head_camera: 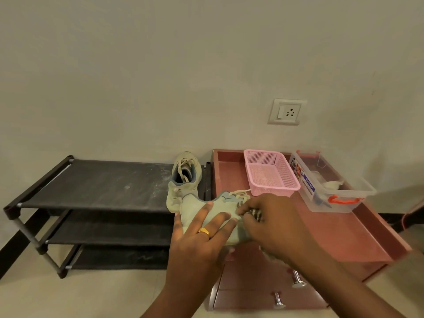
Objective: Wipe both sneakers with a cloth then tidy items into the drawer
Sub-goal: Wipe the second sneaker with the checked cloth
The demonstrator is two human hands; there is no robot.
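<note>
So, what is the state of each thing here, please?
Held sneaker: gripped by left hand, laces loose.
Cloth: bunched in right hand, against that sneaker.
Other sneaker: upright on rack, laces loose.
Basket: upright, empty.
Box: holds something white; lid not seen.
Drawers: shut.

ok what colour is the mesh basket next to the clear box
The mesh basket is pink; the head view shows it plainly.
</note>
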